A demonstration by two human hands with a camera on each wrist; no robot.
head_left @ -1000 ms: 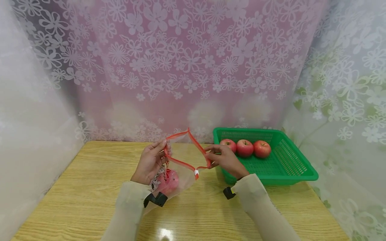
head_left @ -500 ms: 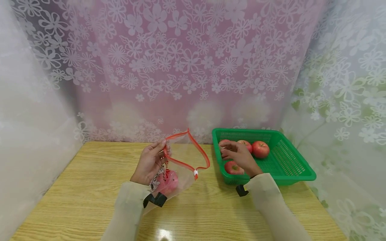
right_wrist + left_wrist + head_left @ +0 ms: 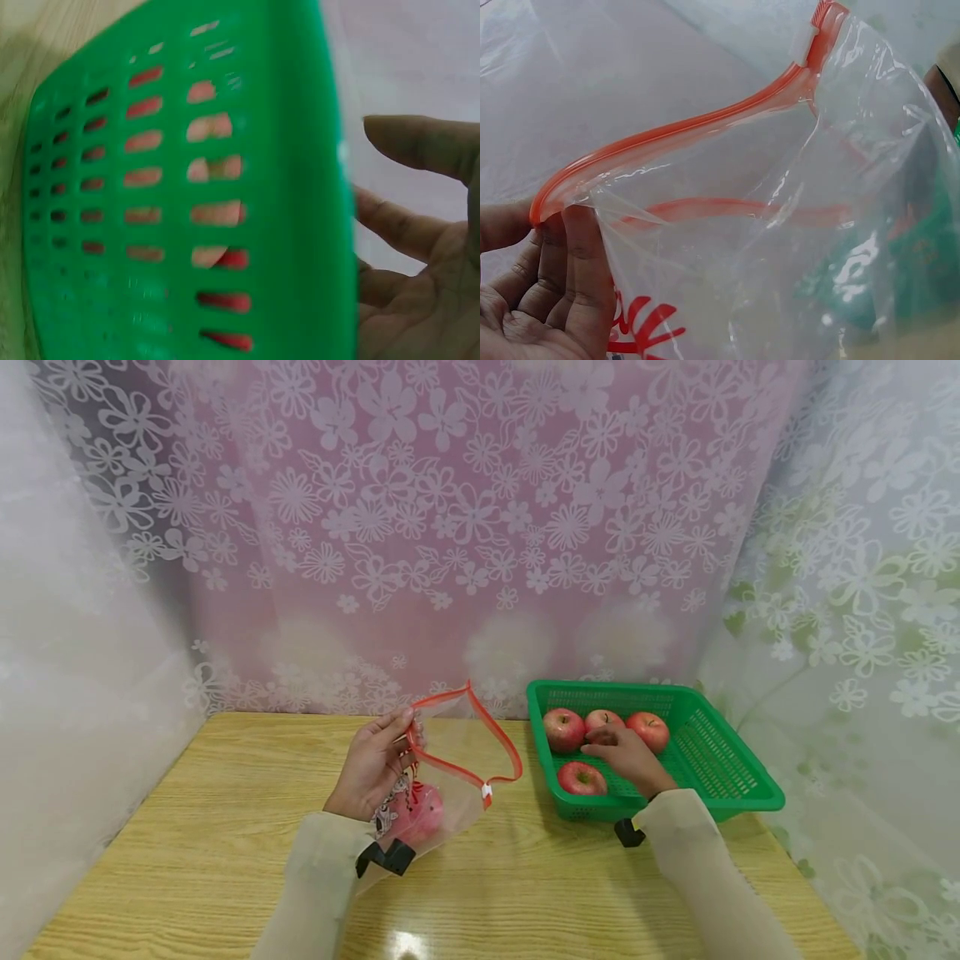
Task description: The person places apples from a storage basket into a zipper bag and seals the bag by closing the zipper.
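My left hand (image 3: 371, 764) pinches the orange zip edge of a clear zip bag (image 3: 705, 120), whose mouth gapes toward the right. A white slider (image 3: 487, 792) sits at one end of that zip. Through the plastic, a pink-red apple (image 3: 418, 816) shows low in the bag, beside printed red and black markings. Over the green basket (image 3: 738, 756), my right hand (image 3: 628, 757) reaches in among the apples, thumb and fingers apart in the right wrist view. Its fingertips overlap the middle back apple (image 3: 603, 718). Close by are the left back apple (image 3: 563, 730) and the right one (image 3: 649, 732).
Another apple (image 3: 581, 778) lies at the basket's front left. The basket stands at the right of the wooden table (image 3: 225, 860), its high slotted wall close to my right wrist. A pink flowered curtain (image 3: 480, 527) hangs behind.
My right hand has let go of the bag's edge and moved right, over the basket, passing the left back apple to the middle one. My left hand and the bag hold nearly still.
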